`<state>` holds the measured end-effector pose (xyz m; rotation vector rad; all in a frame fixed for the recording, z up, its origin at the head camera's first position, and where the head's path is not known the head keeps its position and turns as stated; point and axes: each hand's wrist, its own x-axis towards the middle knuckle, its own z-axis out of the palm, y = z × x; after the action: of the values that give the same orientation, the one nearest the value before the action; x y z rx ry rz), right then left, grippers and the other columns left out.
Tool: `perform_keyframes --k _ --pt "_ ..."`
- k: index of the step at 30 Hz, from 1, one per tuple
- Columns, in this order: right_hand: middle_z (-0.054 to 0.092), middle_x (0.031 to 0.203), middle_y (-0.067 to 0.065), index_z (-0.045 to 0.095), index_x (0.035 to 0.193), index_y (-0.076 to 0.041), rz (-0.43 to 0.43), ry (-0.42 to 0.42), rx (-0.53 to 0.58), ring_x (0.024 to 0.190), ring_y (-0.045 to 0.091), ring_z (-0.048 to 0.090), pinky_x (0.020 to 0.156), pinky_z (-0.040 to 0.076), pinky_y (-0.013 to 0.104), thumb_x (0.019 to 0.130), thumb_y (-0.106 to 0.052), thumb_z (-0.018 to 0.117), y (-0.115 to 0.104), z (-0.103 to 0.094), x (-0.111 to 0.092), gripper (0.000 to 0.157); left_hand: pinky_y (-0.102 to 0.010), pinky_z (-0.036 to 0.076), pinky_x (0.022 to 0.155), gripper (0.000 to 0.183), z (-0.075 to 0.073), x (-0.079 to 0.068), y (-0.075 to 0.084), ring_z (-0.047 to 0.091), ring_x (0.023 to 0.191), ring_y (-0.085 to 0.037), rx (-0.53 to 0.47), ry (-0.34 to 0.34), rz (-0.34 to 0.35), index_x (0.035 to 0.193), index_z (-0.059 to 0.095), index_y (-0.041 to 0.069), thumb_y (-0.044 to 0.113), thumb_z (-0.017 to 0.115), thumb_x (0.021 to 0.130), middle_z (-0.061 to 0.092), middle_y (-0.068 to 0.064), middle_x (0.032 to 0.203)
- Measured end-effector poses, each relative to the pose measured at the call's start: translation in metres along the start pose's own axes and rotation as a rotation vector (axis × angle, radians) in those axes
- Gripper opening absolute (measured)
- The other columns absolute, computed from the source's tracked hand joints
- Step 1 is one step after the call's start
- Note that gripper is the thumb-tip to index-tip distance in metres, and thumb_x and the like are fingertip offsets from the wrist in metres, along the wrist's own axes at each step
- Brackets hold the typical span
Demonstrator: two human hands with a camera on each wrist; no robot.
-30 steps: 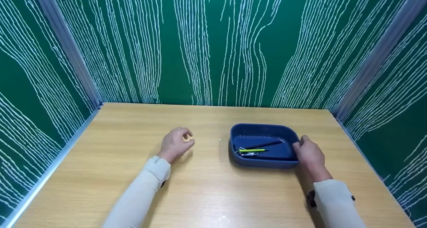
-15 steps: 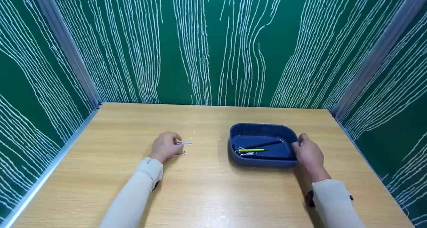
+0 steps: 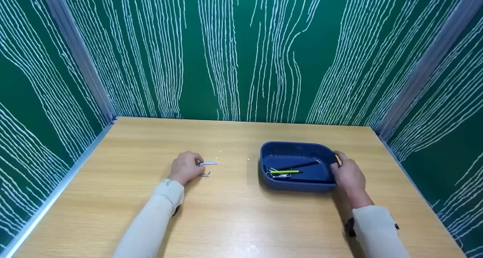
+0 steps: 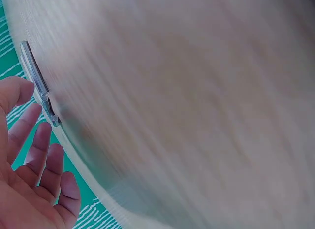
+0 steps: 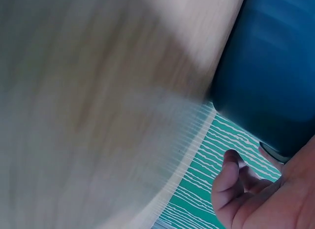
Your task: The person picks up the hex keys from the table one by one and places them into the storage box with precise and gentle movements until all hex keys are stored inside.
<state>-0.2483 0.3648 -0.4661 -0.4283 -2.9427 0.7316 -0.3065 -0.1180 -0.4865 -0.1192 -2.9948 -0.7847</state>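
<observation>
In the head view, a slim pale pen-like rod (image 3: 209, 163) lies on the wooden table (image 3: 234, 216) at the fingertips of my left hand (image 3: 185, 168). Just nearer to me is a small metal piece with a bent end (image 3: 205, 174), partly hidden by that hand. The left wrist view shows the thumb and loosely bent fingers apart, beside a shiny silver item (image 4: 35, 66). My right hand (image 3: 350, 175) grips the right rim of a dark blue box (image 3: 298, 185), thumb over the inside. A lime-green pen (image 3: 285, 171) and several dark sticks lie in the box.
Small silvery bits lie with the pens at the box's left end. A few tiny white specks (image 3: 220, 151) dot the table. Green panels with white wavy lines (image 3: 241, 54) enclose it at the back and both sides.
My left hand has drawn back to the left and lowered toward the table, uncovering the pale rod and the bent metal piece. The right hand and box have hardly moved.
</observation>
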Motion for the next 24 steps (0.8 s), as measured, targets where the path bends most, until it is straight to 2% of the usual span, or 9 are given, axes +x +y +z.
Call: perform_keyframes --k 5,12,19,24 --pt "0.042 0.123 0.025 0.024 0.138 -0.018 0.009 -0.015 0.016 0.094 0.035 0.043 0.073 0.040 0.046 0.091 -0.028 0.035 -0.0004 0.0001 -0.0014 0.049 -0.029 0.040 0.065 0.021 -0.0001 -0.0004 -0.0001 0.050 0.072 -0.015 0.004 0.001 0.011 0.083 0.067 0.020 0.026 0.069 0.063 0.057 0.004 0.077" --pt "0.046 0.121 0.025 0.029 0.136 -0.017 -0.027 0.034 0.017 0.090 0.033 0.046 0.064 0.039 0.041 0.090 -0.026 0.036 -0.0020 0.0000 -0.0040 0.048 -0.030 0.040 0.065 0.015 -0.0014 -0.0038 -0.0002 0.048 0.072 -0.016 0.015 -0.001 0.046 0.080 0.066 0.019 0.023 0.066 0.066 0.056 0.003 0.078" --pt "0.041 0.128 0.025 0.025 0.137 -0.018 -0.006 0.013 0.036 0.100 0.036 0.045 0.078 0.039 0.051 0.091 -0.027 0.034 -0.0012 0.0007 -0.0035 0.048 -0.027 0.039 0.058 0.014 0.0004 -0.0014 0.0000 0.050 0.064 -0.014 0.007 -0.007 0.039 0.079 0.065 0.018 0.021 0.065 0.066 0.057 0.005 0.069" --pt "0.040 0.129 0.026 0.024 0.138 -0.018 -0.004 0.001 0.032 0.101 0.037 0.046 0.079 0.038 0.052 0.091 -0.028 0.033 0.0000 0.0014 -0.0038 0.048 -0.027 0.039 0.056 0.010 0.0015 -0.0010 0.0003 0.051 0.063 -0.014 0.024 -0.004 0.047 0.075 0.063 0.018 0.022 0.065 0.066 0.057 0.006 0.067"
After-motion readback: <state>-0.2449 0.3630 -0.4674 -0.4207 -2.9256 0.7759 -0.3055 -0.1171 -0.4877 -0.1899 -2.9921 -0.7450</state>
